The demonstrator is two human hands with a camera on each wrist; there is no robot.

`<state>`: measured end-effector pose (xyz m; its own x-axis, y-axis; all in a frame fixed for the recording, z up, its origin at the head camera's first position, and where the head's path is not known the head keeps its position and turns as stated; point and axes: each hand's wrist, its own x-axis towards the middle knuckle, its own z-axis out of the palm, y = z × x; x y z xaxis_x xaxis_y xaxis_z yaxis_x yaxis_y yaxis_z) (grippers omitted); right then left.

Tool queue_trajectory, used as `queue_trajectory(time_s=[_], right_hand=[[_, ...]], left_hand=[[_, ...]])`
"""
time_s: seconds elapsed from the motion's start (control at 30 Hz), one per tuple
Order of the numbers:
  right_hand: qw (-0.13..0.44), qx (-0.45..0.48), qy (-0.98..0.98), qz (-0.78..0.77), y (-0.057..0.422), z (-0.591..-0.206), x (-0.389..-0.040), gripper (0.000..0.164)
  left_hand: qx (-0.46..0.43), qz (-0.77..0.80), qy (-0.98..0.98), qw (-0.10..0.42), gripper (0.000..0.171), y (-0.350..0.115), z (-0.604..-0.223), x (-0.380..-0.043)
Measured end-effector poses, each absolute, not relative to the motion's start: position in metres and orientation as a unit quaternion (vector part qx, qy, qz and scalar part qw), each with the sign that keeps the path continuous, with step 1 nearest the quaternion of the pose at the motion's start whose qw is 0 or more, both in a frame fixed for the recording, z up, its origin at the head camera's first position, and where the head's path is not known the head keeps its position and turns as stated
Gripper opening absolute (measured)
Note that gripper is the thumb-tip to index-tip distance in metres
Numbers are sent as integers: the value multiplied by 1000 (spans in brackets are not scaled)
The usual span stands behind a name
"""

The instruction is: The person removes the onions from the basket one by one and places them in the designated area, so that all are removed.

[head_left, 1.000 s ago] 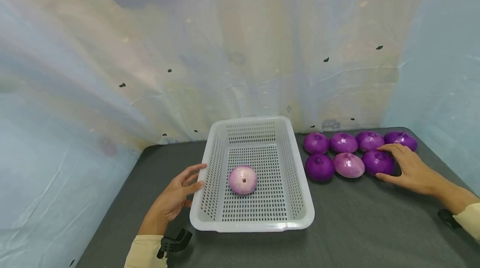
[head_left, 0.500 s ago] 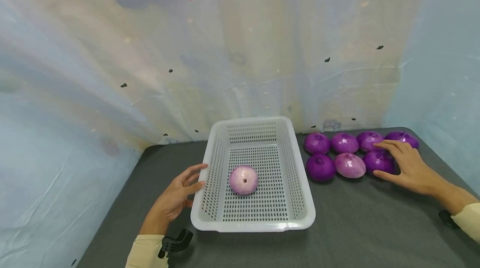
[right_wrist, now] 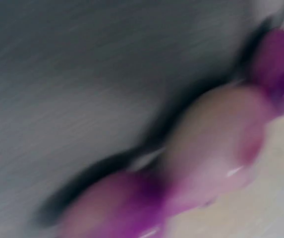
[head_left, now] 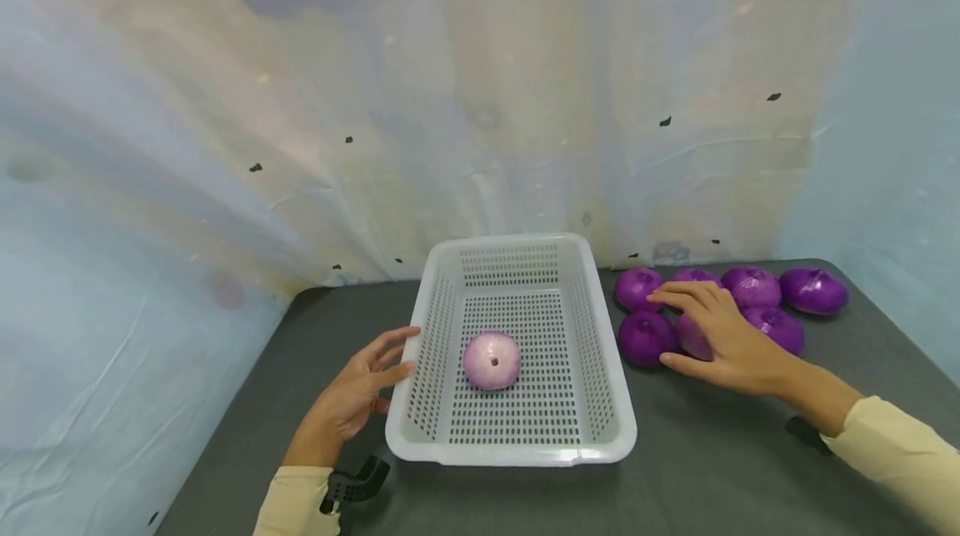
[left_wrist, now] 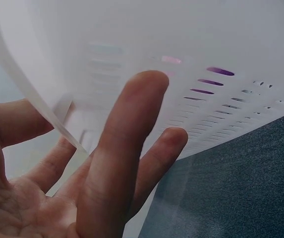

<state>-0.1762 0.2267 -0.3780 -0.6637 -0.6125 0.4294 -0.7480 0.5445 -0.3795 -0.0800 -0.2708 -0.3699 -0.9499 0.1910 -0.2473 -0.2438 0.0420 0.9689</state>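
A white plastic basket (head_left: 512,454) with slotted walls stands in the middle of the head view, one pale red onion (head_left: 491,361) on its floor. My left hand (head_left: 355,390) is at the basket's left side, loosely extended fingers touching the rim. The left wrist view has those fingers (left_wrist: 127,144) against the outer wall. On the right, my right hand (head_left: 723,340) hovers with spread fingers over a lighter red onion (head_left: 692,338), partly covering it. In the blurred right wrist view, that lighter onion (right_wrist: 216,144) lies between darker ones, no fingers round it.
Several dark red onions sit in two rows right of the basket, among them a front-left onion (head_left: 647,339) and a back-right onion (head_left: 814,291). A dark grey cloth (head_left: 675,469) covers the table. A patterned curtain (head_left: 480,102) hangs behind.
My right hand has left the right-hand onion of the front row and moved left over the lighter one. The row's rightmost onions now show uncovered. My left hand stays at the basket.
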Motion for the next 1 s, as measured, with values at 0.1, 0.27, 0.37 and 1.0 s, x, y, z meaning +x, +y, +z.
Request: queue_trajectory(time_s=[0.1,0.27,0.37,1.0], right_hand=[[102,410,-863,277,200,-369,-171,75],[81,445,-848,278,158,-356,-166,71],[71,467,-841,264,136,-351,-165,70],[-38,523,-843,122,50,-349,-171,82]], left_hand=[[-20,691,706,154,65,-270,-370,-80],[-21,690,708,152,65,-270,-371,-79],[-20,690,708,151,64,-270,-371,-79],[-27,690,708,148,65,-269,-371,-80]])
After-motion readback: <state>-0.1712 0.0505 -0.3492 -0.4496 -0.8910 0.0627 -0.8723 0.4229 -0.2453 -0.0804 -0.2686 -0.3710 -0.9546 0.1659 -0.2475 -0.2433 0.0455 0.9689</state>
